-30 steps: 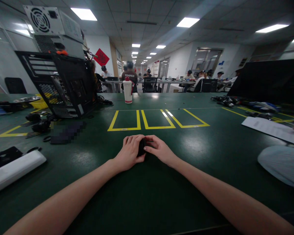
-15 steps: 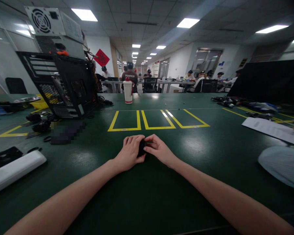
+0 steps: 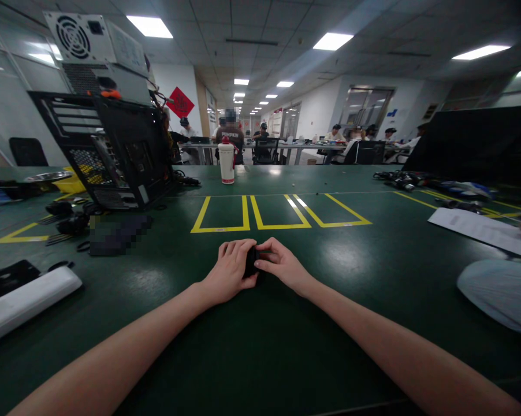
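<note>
A small black object [image 3: 251, 262] stands between my two hands, low over the green table [image 3: 260, 341]; its kind is hard to make out because fingers cover much of it. My left hand [image 3: 231, 268] wraps round it from the left, thumb below and fingers over the top. From the right, my right hand [image 3: 283, 264] pinches its edge between thumb and fingers. Just beyond both hands, yellow tape outlines [image 3: 280, 226] mark the tabletop.
At the left stands a black computer case [image 3: 126, 150] with power supplies [image 3: 91, 40] on top. A white power strip-like bar [image 3: 30, 303] lies nearer. A white bottle [image 3: 227, 164] stands beyond the tape. At right are paper sheets [image 3: 481, 231] and another person's sleeve [image 3: 501, 292].
</note>
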The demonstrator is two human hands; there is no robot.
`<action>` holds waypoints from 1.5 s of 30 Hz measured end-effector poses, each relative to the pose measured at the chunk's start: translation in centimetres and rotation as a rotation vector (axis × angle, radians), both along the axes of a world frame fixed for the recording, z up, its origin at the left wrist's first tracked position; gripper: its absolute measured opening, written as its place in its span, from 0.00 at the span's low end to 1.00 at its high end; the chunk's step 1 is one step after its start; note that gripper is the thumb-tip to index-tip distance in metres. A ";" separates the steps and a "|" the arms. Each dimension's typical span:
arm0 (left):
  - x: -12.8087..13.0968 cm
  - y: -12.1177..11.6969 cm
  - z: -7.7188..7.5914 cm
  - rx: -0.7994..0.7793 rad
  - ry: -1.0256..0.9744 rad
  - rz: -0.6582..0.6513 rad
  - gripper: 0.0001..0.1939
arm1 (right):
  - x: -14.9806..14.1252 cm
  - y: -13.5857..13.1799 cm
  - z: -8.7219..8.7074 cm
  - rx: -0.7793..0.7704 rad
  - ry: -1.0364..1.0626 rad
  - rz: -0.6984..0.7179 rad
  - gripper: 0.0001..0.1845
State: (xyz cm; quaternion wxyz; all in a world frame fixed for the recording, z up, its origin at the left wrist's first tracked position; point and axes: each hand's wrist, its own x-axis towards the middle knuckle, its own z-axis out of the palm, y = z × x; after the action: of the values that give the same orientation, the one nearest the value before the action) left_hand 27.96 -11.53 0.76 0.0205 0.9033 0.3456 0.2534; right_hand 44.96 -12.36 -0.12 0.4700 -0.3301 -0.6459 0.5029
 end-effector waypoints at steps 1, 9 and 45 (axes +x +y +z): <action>0.0 0.0 0.0 0.001 0.000 0.000 0.29 | 0.0 0.0 0.1 0.011 -0.008 -0.010 0.14; 0.1 0.1 -0.2 0.005 -0.012 -0.002 0.30 | 0.2 -0.2 0.2 -0.004 -0.033 0.033 0.19; 0.1 0.2 -0.3 0.019 -0.020 -0.008 0.30 | 0.2 -0.2 0.2 -0.035 -0.031 0.030 0.19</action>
State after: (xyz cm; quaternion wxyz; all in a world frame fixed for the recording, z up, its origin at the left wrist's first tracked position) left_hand 28.03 -11.34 0.51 0.0162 0.9022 0.3394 0.2656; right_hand 45.20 -12.52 0.08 0.4464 -0.3364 -0.6492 0.5159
